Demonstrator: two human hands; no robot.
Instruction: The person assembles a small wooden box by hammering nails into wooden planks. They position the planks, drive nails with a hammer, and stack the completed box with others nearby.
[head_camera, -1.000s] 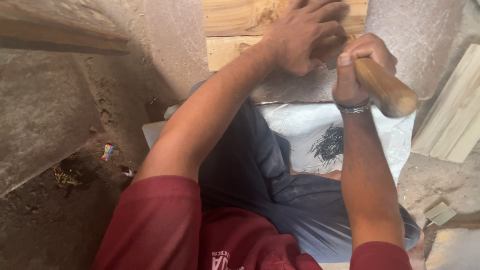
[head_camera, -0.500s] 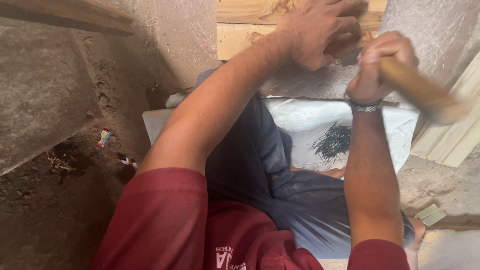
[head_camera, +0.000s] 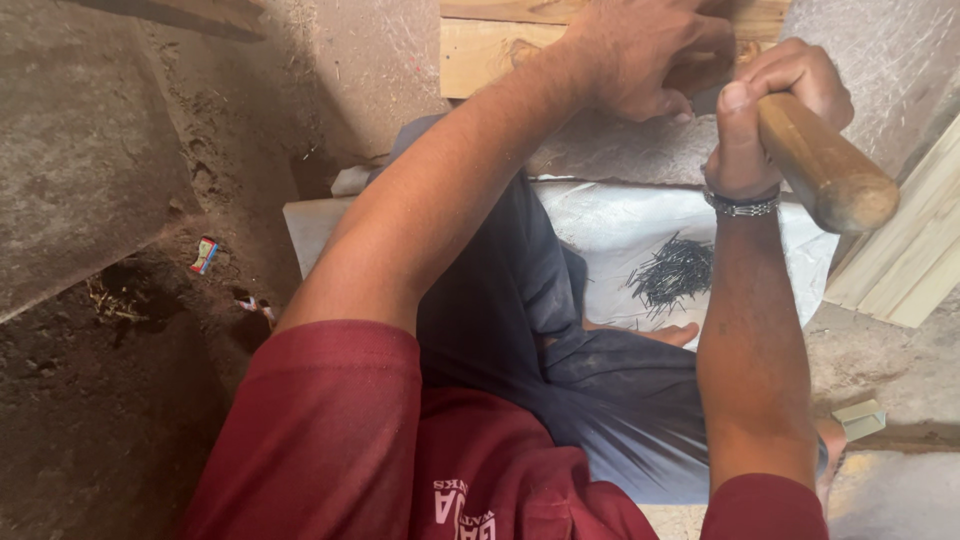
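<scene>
Wooden handle (head_camera: 822, 165) clenched in our right hand (head_camera: 775, 115), we braced the left hand (head_camera: 645, 55), fingers curled, on the plank (head_camera: 490, 50); nails (head_camera: 672, 272) lay within reach.

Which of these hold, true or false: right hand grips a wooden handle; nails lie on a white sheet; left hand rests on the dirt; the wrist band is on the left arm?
1. The right hand grips a wooden handle. True.
2. Nails lie on a white sheet. True.
3. The left hand rests on the dirt. False: it is at the plank.
4. The wrist band is on the left arm. False: it is on the right wrist.
</scene>
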